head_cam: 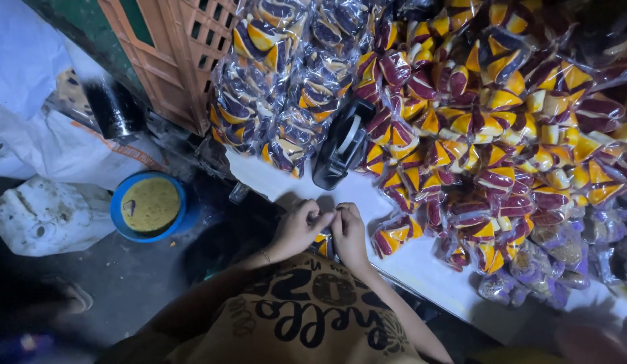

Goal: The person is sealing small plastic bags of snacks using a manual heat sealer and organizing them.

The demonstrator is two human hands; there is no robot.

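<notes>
A small clear packet (pixel 321 244) of yellow-purple sweets is pinched by both hands, left hand (pixel 298 229) and right hand (pixel 349 232) touching, just near a black tape dispenser (pixel 342 145) on the white surface (pixel 421 263).

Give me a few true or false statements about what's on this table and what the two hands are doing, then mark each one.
1. Both hands, left hand and right hand, meet over a small packet at the table's edge. True.
2. The tape dispenser is white. False: it is black.
3. The clear packets piled on the white table hold yellow and dark red pieces. True.
4. The blue tub stands on the table. False: it sits on the floor, left of the table.
5. An orange crate stands behind the pile. True.
</notes>
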